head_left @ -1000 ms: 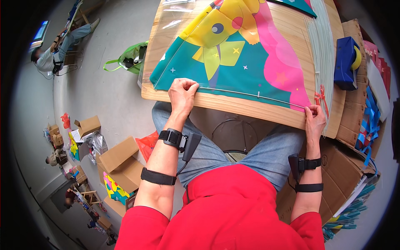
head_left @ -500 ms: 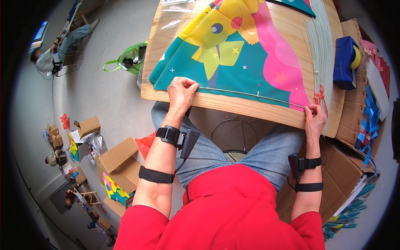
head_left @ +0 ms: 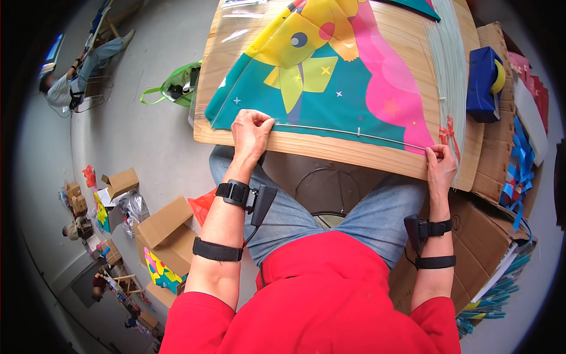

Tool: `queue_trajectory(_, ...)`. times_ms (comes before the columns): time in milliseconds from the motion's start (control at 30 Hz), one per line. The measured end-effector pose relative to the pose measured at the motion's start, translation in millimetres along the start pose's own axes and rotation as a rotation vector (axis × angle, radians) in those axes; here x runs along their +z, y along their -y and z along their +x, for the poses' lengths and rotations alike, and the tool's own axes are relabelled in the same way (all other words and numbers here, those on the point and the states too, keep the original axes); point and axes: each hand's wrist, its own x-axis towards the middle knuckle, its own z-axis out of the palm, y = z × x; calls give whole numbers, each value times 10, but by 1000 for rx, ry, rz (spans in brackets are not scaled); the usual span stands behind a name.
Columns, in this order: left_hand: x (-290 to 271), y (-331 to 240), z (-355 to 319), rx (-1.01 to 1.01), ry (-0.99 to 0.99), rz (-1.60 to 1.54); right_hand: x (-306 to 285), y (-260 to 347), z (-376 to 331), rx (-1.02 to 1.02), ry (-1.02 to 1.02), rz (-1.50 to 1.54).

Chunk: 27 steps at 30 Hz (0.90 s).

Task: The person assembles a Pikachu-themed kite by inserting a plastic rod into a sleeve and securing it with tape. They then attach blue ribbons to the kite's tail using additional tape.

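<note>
A printed kite sail in teal, yellow and pink lies flat on the wooden table, a yellow cartoon figure on it. Along its near edge runs a thin white rod with a small clip-like piece partway along. My left hand pinches the rod near the sail's left corner, thumb and fingers pressed together. At the pink right corner, my right hand is closed on the rod's other end; its exact tip is hidden by my fingers.
A bundle of thin white rods tied with red string lies at the table's right. Beyond it are a blue tape dispenser and cardboard boxes. A green bag stands left of the table. Another person sits far left.
The whole view has shifted slightly, moving the table a little left in the picture. Both hands keep their pinch on the rod at nearly the same spots.
</note>
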Motion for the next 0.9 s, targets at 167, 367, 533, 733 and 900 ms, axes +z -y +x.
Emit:
queue_trajectory(167, -3, -15, -11, -4, 0, -45, -7, -16, 7, -5, 17, 2)
queue_trajectory(367, -110, 20, -41, 72, 111, -104, -48, -52, 21, 31, 70, 69)
queue_trajectory(533, -195, 11, -119, 66, 173, -156, -89, 178, -130, -160, -109, -111)
queue_trajectory(733, -189, -9, -260, 295, 16, 7, -8, 317, -325, -324, -187, -230)
queue_trajectory(900, -153, 105, -303, 206, 29, -160, 108, 446, -442, -496, -206, -280)
